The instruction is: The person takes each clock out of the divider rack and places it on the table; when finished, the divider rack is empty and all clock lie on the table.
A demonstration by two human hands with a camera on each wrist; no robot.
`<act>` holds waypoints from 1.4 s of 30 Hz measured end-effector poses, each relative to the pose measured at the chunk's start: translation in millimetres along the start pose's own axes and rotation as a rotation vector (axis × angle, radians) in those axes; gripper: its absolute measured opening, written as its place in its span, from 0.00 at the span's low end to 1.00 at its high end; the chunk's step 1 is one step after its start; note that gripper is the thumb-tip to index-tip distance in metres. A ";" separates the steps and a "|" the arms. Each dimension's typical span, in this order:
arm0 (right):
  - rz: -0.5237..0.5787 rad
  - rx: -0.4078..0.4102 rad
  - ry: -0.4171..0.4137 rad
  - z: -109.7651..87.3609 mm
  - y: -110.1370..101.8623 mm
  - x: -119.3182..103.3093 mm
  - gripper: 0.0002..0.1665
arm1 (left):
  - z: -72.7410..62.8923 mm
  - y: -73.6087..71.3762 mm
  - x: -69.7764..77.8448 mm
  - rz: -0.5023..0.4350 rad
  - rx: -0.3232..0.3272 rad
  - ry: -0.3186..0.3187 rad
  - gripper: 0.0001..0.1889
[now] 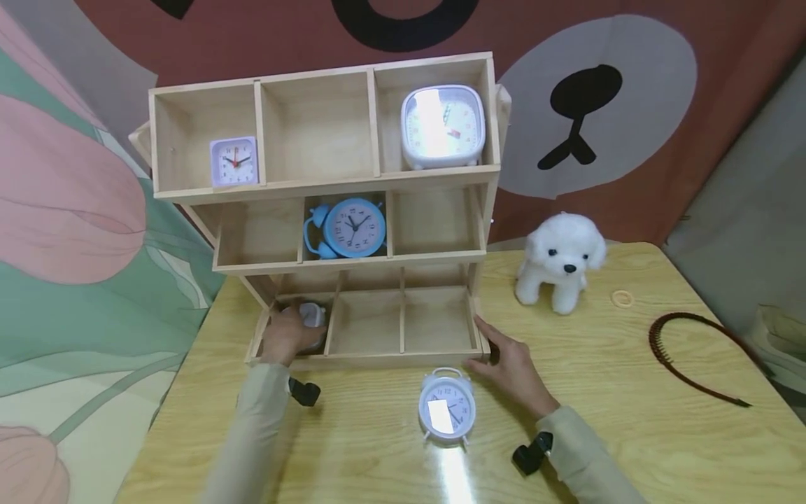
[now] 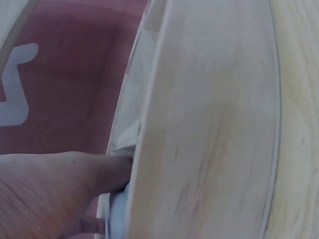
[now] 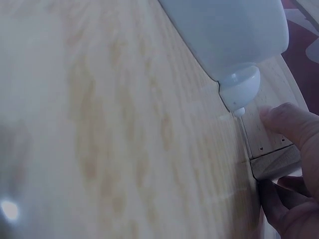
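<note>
A wooden shelf (image 1: pixel 378 360) with three stepped tiers stands on the table. In its bottom left compartment my left hand (image 1: pixel 285 334) grips a small pale grey, rounded object (image 1: pixel 311 315), mostly hidden by the hand; the left wrist view shows thumb and fingers about its pale side (image 2: pixel 118 214). My right hand (image 1: pixel 513 367) holds the shelf's bottom right corner, thumb on the front board and fingers round the side (image 3: pixel 291 209). Just left of that hand, a white twin-bell alarm clock (image 1: pixel 447 406) stands on the table before the shelf.
A small lilac clock (image 1: pixel 234 162) and a larger white clock (image 1: pixel 443 127) sit in the top tier. A blue alarm clock (image 1: pixel 355 227) lies sideways in the middle tier. To the right are a white toy dog (image 1: pixel 562 259), a small ring (image 1: pixel 622 299) and a brown headband (image 1: pixel 661 350).
</note>
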State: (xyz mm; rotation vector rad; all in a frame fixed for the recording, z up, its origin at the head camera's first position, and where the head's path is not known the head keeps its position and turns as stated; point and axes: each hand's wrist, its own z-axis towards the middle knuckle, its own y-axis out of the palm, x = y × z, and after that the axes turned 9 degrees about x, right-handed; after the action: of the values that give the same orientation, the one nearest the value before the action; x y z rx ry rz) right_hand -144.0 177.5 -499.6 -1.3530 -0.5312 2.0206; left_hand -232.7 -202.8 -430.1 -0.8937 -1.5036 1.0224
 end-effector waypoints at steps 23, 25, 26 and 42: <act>0.013 -0.004 -0.003 2.3 -0.9 -4.0 0.51 | -88.1 -41.9 46.3 -0.054 0.222 0.281 0.44; 0.014 -0.006 0.005 2.2 -0.6 -3.5 0.51 | -100.4 -40.2 52.7 -0.024 0.210 0.297 0.44; 0.013 -0.006 0.010 2.1 -0.5 -3.3 0.52 | -106.7 -38.4 55.7 -0.010 0.205 0.306 0.44; 0.011 -0.002 0.023 0.1 1.5 -0.1 0.51 | -162.2 41.8 71.9 0.011 0.042 0.309 0.43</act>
State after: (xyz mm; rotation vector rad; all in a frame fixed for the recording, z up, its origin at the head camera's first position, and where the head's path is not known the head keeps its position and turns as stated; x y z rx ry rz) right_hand -144.5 176.4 -500.5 -1.3814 -0.5173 2.0113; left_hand -83.2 -98.3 -432.5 -0.9817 -1.2155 0.8750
